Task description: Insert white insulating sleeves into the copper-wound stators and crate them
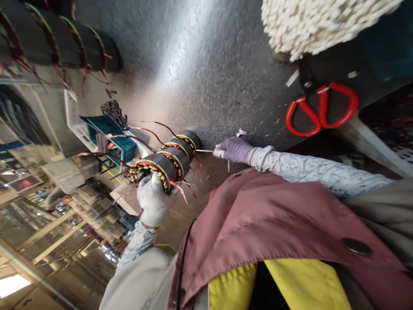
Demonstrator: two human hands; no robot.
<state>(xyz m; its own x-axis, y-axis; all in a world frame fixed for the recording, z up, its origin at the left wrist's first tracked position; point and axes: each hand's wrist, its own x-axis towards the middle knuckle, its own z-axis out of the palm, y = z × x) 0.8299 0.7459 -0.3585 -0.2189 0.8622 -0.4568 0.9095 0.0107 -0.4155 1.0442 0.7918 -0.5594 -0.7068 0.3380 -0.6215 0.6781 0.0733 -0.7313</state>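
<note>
A row of dark motor stator cores (185,153) wound with copper wire lies at the middle of the view, loose copper leads sticking out of it. My left hand (153,196), in a white knit glove, grips the near-left end of this row, its fingertips partly hidden at the core's opening. My right hand (237,150), in a purple glove with pale fingertips, is closed in a pinch on a thin white strand (204,150). That strand runs straight from the right end of the cores to my fingers; whether it is cord or a thin tool is unclear.
Red-handled scissors (338,105) lie right on the dark worktable (206,82), below a bundle of white cord pieces (322,26). More wound stator cores (64,43) stand upper left. A teal bin (111,140) with dark strips sits beyond my left hand.
</note>
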